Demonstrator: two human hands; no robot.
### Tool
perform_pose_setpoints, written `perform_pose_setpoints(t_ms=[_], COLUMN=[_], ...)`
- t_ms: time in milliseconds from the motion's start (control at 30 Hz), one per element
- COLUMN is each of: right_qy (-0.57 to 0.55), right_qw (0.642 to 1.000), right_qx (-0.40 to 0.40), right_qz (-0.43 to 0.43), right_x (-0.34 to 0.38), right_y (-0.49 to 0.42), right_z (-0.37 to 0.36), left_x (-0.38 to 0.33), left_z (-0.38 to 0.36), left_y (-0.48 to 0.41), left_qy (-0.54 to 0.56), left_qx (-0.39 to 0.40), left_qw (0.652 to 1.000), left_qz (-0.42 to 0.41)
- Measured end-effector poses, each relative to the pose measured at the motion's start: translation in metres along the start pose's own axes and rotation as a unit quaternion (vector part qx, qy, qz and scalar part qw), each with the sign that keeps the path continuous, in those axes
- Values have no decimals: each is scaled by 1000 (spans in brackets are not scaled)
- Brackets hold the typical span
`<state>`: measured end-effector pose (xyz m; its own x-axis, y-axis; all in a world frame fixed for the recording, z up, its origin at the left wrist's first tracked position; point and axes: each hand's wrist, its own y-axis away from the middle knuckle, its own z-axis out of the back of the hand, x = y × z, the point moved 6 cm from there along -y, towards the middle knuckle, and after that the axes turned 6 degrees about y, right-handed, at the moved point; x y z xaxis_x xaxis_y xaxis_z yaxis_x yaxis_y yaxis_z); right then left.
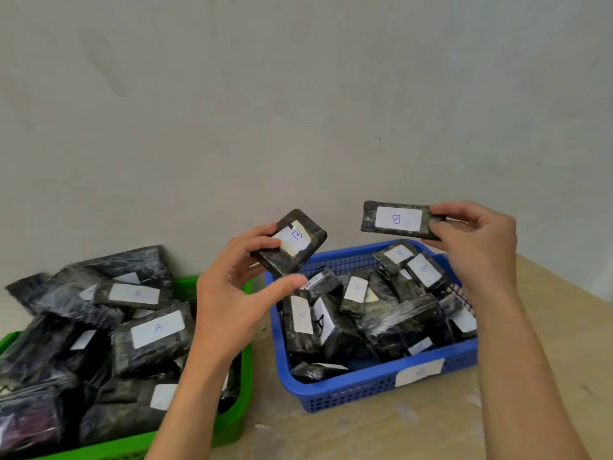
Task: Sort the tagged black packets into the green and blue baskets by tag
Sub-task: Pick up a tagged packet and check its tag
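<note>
Over our tan surface (365, 433) we are gripping a short B-tagged packet (288, 242) in our left hand (232, 293), a long B-tagged packet (398, 220) in our right hand (477, 247).

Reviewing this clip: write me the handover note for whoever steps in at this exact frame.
Left hand: grips a B-tagged packet, held up by the blue basket's far left corner.
Right hand: pinches a second B-tagged packet by its end, above the blue basket.
Green basket: piled with packets; the readable tags say A.
Blue basket: mixed pile; at least two A packets show, other tags are blurred, and its front label is unreadable.
Done: many A packets sit in green.
Left: set down both B packets, probably in blue, and move the A packets to green.
</note>
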<state>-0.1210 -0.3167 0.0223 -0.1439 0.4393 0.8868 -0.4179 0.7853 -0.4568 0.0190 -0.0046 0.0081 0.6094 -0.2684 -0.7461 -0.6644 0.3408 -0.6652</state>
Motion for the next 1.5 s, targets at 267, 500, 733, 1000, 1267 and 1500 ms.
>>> perform_pose_setpoints(t_ms=[267, 500, 733, 1000, 1267, 1500], right_qy=[164, 141, 197, 315, 386, 544], right_qw=[983, 979, 956, 925, 877, 695], right_qx=[80, 121, 196, 191, 282, 467], right_qz=[-19, -88, -96, -94, 34, 60], right_x=[-24, -42, -44, -32, 20, -8], right_y=[2, 9, 12, 17, 31, 72], right_z=[-26, -43, -45, -52, -71, -133], left_x=[19, 32, 39, 42, 40, 37], left_z=[-34, -46, -35, -40, -43, -31], left_y=[-16, -13, -12, -10, -11, -17], left_qy=[-30, -101, -162, -181, -177, -175], left_qx=[-35, -41, -41, -35, -30, -61], left_qw=[996, 989, 980, 975, 974, 974], left_qz=[81, 104, 112, 127, 135, 133])
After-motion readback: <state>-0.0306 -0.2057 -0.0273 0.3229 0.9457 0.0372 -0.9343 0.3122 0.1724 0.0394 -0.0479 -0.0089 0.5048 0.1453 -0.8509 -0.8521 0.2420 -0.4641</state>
